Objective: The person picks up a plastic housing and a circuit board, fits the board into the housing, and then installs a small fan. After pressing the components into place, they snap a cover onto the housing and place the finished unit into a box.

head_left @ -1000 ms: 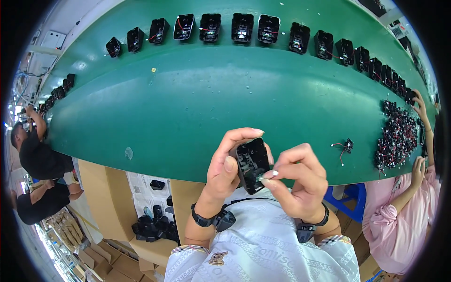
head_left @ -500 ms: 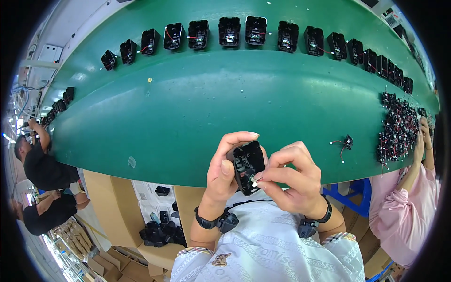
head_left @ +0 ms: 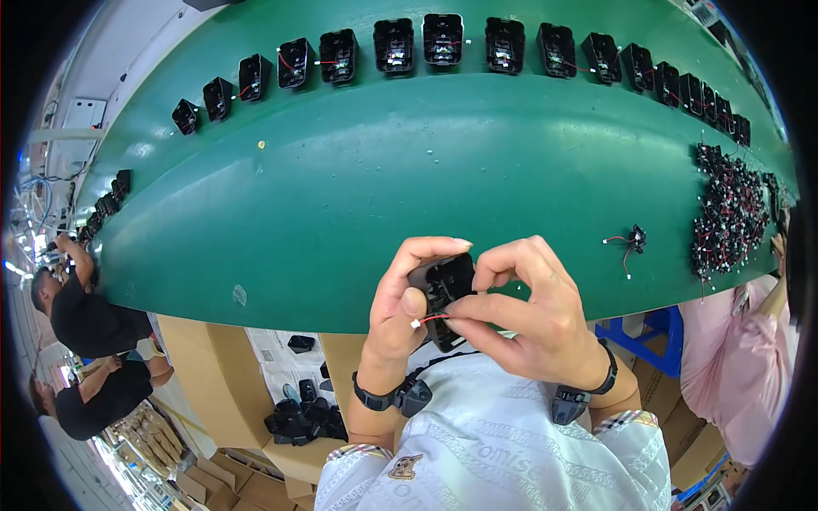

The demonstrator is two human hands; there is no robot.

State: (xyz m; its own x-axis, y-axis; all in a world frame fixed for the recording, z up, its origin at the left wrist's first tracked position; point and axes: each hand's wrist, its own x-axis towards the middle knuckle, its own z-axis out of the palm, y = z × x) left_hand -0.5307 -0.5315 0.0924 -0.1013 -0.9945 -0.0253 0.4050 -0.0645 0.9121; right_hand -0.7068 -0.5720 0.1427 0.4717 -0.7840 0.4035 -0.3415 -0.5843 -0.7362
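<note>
My left hand (head_left: pixel 399 300) is wrapped around a small black plastic housing (head_left: pixel 460 271), holding it tilted with its open side up. Its thumb lies along the near-left rim and its fingertips curl over the far edge. My right hand (head_left: pixel 537 317) has its fingertips closed at the housing's opening, on a short red wire (head_left: pixel 436 317). That wire sticks out leftward across the housing, ending in a white connector (head_left: pixel 416 324) close to my left thumb. The right fingers cover much of the housing's inside. A loose black part with red wires (head_left: pixel 636 239) lies on the table to the right.
Similar open black housings (head_left: pixel 443 43) stand in a curved row along the green table's (head_left: pixel 341 196) far side. A heap of wired black parts (head_left: pixel 728 213) lies at right, beside a person in pink (head_left: pixel 724 366). A cardboard box (head_left: pixel 209 375) with black parts stands below the table edge.
My right fingertips have shifted from the white connector to the housing's inside. The connector now points left over the housing's edge. The co-worker's hands at right have drawn back from the heap.
</note>
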